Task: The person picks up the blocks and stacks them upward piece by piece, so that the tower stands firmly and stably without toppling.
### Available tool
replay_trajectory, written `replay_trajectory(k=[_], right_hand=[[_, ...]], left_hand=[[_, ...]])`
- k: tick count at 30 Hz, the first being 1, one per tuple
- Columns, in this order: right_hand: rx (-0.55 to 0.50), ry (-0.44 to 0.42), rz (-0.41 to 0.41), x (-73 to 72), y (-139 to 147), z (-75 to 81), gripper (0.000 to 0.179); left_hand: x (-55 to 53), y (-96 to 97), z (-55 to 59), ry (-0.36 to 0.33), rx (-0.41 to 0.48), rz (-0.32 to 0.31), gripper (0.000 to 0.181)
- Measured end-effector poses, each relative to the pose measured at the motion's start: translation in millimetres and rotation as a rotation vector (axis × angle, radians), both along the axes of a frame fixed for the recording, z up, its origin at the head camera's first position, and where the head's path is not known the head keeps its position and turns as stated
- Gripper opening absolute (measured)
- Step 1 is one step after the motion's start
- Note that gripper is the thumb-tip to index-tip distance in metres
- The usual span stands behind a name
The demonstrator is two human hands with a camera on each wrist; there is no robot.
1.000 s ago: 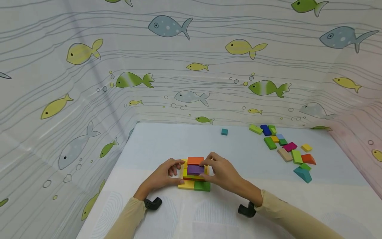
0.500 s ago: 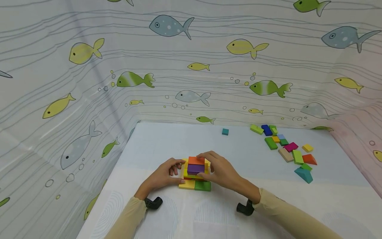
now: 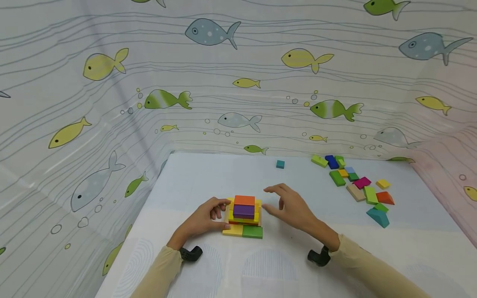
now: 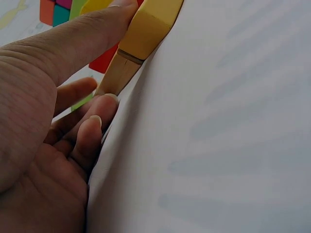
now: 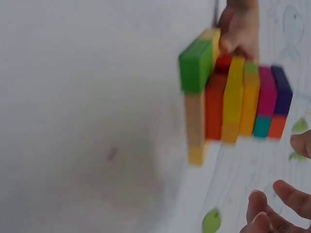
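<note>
A stack of coloured toy blocks (image 3: 244, 212) stands on the table, layered in the right wrist view with a green block (image 5: 193, 70) at the bottom front. Its top has a purple block facing front and an orange block (image 3: 244, 200). My left hand (image 3: 204, 216) holds the stack's left side, thumb at the front and index finger further back. In the left wrist view the thumb lies against a yellow block (image 4: 150, 22), and fingertips rest beside a pale wooden block (image 4: 116, 75). My right hand (image 3: 292, 209) hovers right of the stack, fingers spread, holding nothing.
Several loose blocks lie at the back right, among them a green block (image 3: 337, 178), a magenta block (image 3: 361, 182), a red block (image 3: 385, 198) and a teal triangle (image 3: 378, 217). A small teal block (image 3: 280, 164) sits near the back edge. Fish-printed cloth (image 3: 238, 99) surrounds the table.
My right hand has let go of the top of the stack and moved off to the right, its fingers opening. The left hand stays in place, and the top blocks now show fully.
</note>
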State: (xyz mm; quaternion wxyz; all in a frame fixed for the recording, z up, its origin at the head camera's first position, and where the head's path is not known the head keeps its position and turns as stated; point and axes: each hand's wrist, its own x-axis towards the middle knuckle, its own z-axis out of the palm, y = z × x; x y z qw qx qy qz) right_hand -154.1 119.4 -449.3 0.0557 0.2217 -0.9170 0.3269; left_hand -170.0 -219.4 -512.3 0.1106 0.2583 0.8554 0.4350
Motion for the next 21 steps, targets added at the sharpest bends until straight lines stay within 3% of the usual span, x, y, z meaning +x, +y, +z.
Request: replay_trajectory(k=[10, 16, 21], right_hand=[[0.024, -0.057, -0.276, -23.9, 117.3, -26.8, 0.044], [0.069, -0.042, -0.379, -24.1, 177.2, -27.5, 0.042], [0.118, -0.092, -0.452, -19.9, 213.6, -26.6, 0.041]], left_hand=[[-0.1, -0.5, -0.4, 0.01, -0.012, 0.002, 0.075], [0.6, -0.2, 0.5, 0.004, -0.012, 0.007, 0.075], [1.2, 0.4, 0.4, 0.005, -0.014, 0.011, 0.075]])
